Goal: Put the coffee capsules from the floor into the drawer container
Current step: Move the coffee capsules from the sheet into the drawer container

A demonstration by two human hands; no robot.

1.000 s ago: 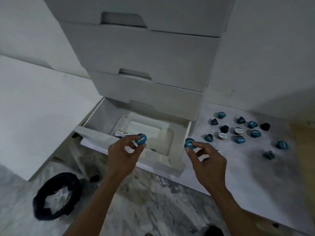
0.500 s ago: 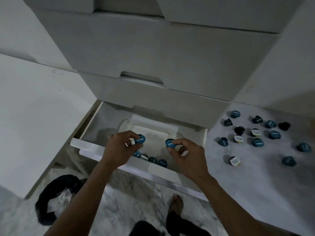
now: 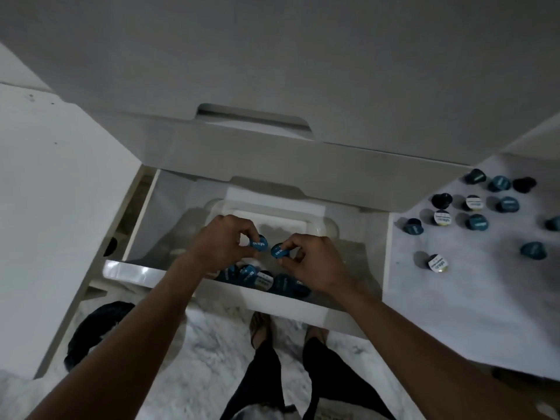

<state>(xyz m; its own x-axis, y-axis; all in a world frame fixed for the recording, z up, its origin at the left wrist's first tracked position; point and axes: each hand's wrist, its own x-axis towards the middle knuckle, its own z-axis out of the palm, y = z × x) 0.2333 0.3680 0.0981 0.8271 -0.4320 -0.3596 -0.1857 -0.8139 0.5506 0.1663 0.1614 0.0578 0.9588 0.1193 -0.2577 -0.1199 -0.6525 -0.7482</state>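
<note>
Two capsules over the container (image 3: 318,221)

Our left hand (image 3: 222,245) pinches a blue capsule (image 3: 259,243); our right hand (image 3: 313,263), at 3 o'clock, pinches another capsule (image 3: 278,250).

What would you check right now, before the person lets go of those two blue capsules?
1. Left hand pinches a blue capsule: ok.
2. Right hand pinches its own capsule: ok.
3. Both capsules hang over the clear container in the open drawer: ok.
4. Room left in the container beside the pile of capsules: ok.
5. Floor cleared: not ok, loose capsules lie to the right.
6. Exact count inside the container: cannot tell, the hands hide part.
</note>
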